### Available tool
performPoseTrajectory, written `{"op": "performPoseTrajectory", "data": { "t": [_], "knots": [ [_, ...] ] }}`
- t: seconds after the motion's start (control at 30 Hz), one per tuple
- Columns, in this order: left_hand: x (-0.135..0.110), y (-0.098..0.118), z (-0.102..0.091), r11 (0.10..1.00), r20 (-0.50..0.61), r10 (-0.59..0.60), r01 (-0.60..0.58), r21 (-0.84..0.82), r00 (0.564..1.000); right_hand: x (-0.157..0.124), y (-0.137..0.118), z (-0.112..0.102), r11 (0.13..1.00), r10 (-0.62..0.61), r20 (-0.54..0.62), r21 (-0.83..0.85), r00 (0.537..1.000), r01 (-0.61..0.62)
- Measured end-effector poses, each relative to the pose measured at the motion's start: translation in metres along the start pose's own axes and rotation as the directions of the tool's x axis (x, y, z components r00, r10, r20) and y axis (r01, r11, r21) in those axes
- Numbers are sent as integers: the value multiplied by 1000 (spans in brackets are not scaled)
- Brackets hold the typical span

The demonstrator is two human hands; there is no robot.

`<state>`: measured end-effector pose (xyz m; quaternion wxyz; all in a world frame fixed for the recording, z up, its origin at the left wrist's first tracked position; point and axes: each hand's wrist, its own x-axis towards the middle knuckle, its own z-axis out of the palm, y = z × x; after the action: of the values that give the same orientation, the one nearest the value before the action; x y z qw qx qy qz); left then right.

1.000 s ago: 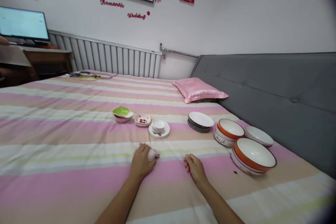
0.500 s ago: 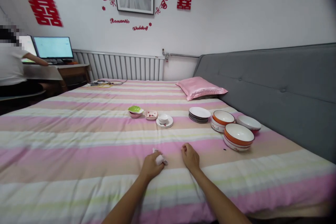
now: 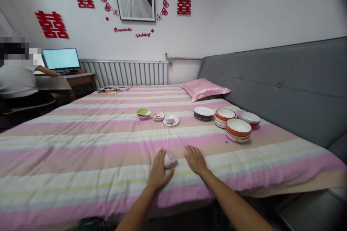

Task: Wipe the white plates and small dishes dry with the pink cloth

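A crumpled whitish cloth or tissue (image 3: 169, 161) lies on the striped bedspread (image 3: 114, 178). My left hand (image 3: 159, 171) rests against its left side, fingers stretched forward and thumb spread away, with the crumpled piece in the gap between them. I cannot make out its exact kind. To the right, my right hand (image 3: 195, 158) lies palm down on the bedspread, its fingers extended and holding nothing. Beyond both hands stand small white bowls (image 3: 169, 118) on a few white plates (image 3: 174, 122).
Farther right are a stack of plates (image 3: 204, 112), orange-rimmed bowls (image 3: 238, 130) and a white bowl (image 3: 248, 118). Small dishes (image 3: 143, 113) and a pink dish (image 3: 158, 116) stand left. A pink pillow (image 3: 205, 88) lies by the grey headboard (image 3: 284, 75). A person (image 3: 18, 79) sits at a desk.
My left hand has loosened from around the crumpled whitish piece, its fingers now stretched out. My right hand has uncurled and flattened onto the bedspread. The camera view has shifted slightly.
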<state>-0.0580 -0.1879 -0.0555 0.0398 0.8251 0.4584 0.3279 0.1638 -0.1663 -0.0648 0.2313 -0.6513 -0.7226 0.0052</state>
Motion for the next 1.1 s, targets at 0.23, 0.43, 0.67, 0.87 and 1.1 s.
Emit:
{"op": "performPoseTrajectory", "data": {
  "t": [0.23, 0.43, 0.67, 0.87, 1.1],
  "knots": [
    [-24, -7, -5, 988, -21, -40, 43, 147, 999, -18, -2, 0, 999, 16, 52, -43, 998, -14],
    [-27, -33, -39, 946, 129, -78, 32, 323, 989, -20, -3, -1, 999, 15, 52, -48, 999, -13],
    [-33, -85, -89, 823, 115, -321, 217, 524, 940, -20, -1, 1, 999, 15, 24, -44, 1000, -14],
    [-47, -85, -88, 777, 57, -291, 201, 597, 955, -18, -2, 3, 999, 12, -3, -47, 1000, -13],
    [-52, -90, -86, 775, 25, -243, 178, 607, 970, -18, -4, 7, 999, 4, -22, -53, 1000, -5]
  ]
}}
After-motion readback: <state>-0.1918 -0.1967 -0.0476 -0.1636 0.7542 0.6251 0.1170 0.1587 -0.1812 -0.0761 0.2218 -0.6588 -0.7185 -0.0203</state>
